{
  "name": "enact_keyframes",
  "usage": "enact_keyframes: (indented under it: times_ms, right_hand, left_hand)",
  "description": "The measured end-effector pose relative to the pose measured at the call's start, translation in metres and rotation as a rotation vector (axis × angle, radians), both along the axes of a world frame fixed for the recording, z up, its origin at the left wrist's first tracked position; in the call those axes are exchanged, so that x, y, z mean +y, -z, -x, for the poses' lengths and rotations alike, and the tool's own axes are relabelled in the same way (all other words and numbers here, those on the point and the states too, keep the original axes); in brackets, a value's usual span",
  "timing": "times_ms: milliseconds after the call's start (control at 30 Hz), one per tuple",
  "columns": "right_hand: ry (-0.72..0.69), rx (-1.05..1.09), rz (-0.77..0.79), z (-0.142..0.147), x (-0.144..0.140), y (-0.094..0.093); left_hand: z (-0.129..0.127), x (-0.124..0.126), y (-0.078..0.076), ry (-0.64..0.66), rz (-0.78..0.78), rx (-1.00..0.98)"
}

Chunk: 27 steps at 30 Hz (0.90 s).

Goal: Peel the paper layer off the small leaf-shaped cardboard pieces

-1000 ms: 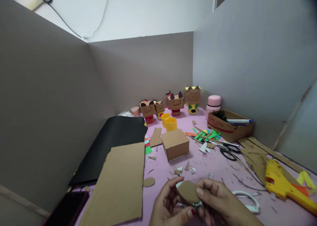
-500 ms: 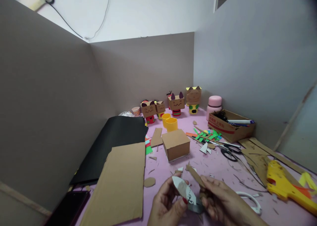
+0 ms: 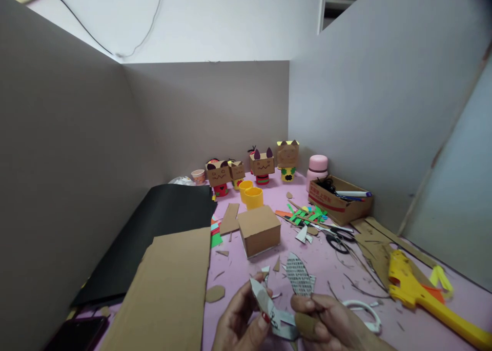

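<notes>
My left hand is closed on a white pointed paper piece, whose lower part has dark marks and a folded grey-white end. Close beside it, my right hand pinches a leaf-shaped piece with small dark print, standing up from the fingertips. A rounded brown cardboard piece shows below those fingers, close to the end of the white piece; whether the two touch I cannot tell. Just beyond my hands sits a closed cardboard box on the pink table.
A large cardboard sheet and black sheets lie left, near a phone. Scissors, a yellow glue gun and a white ring lie right. Yellow rings and several box-headed figures stand behind.
The piece in my right hand has turned from its plain brown side to its printed side. My left hand still holds the white piece. The whole view has shifted slightly.
</notes>
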State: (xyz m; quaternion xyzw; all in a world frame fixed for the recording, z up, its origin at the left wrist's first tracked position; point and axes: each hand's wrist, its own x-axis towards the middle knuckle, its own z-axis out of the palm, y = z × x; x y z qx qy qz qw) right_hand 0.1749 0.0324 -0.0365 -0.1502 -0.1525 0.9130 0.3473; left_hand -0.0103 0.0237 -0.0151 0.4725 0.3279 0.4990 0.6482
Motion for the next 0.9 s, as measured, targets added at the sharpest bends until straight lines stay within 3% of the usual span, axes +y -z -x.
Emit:
enact_keyframes:
  times_ms: [233, 333, 467, 600, 700, 900]
  right_hand:
    - [0.09, -0.087, 0.028, 0.004, -0.007, -0.004]
    - [0.227, -0.198, -0.003, 0.012, -0.012, -0.01]
    - [0.468, -0.438, -0.157, 0.018, -0.016, -0.018]
    - [0.602, -0.526, -0.27, 0.013, -0.017, -0.021]
    - [0.609, -0.584, -0.288, 0.011, -0.017, -0.019]
    - [0.458, -0.73, -0.389, 0.019, -0.022, -0.012]
  left_hand:
    - [-0.002, -0.001, 0.0, 0.026, 0.047, -0.057]
    - [-0.004, -0.002, 0.0, 0.022, 0.077, -0.103]
    - [-0.006, -0.002, -0.001, 0.037, 0.127, -0.182]
    - [-0.007, -0.001, 0.001, 0.088, 0.18, -0.287]
    - [-0.007, -0.001, 0.0, 0.111, 0.161, -0.273]
    - [-0.009, -0.005, -0.004, 0.04, 0.103, -0.193]
